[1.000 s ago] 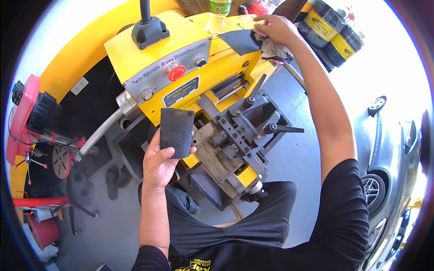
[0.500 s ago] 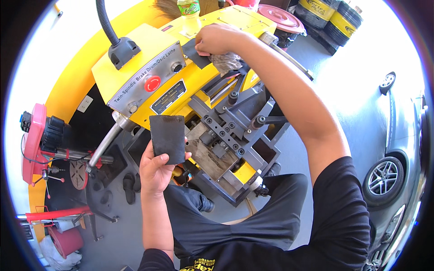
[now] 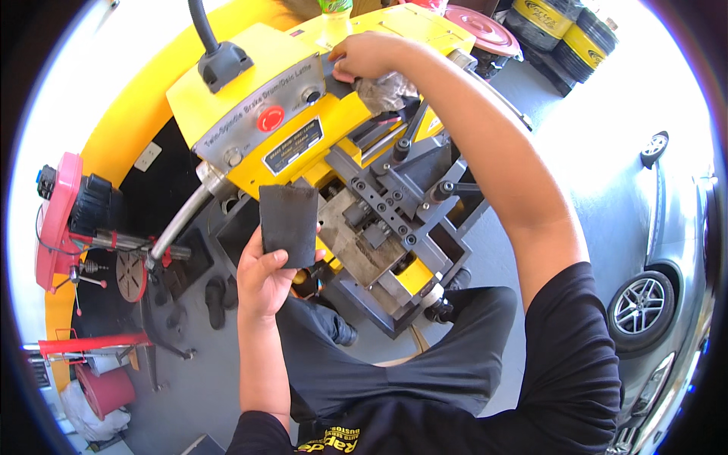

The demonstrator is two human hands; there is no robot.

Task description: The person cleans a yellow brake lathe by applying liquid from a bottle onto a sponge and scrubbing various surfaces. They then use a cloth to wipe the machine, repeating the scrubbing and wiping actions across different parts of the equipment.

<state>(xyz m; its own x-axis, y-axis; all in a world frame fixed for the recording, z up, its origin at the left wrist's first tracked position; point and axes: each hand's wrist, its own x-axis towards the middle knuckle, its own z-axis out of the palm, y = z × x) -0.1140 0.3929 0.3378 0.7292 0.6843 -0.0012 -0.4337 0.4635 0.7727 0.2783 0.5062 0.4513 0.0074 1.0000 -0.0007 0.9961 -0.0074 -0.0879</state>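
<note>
Head view: left hand (image 3: 262,277) grips a dark pad (image 3: 289,225) upright, just left of the lathe (image 3: 303,121); right hand (image 3: 368,57), farther up, clutches a rag (image 3: 387,91) on the lathe's top.

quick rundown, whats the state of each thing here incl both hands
left hand: shut on dark pad, held up
dark pad: upright in the left hand, in front of the lathe
right hand: shut on rag, pressed to the lathe top
rag: crumpled, under the right hand
lathe: yellow housing; running or not cannot be told
red button: on the grey panel, untouched
car: parked at right
</note>
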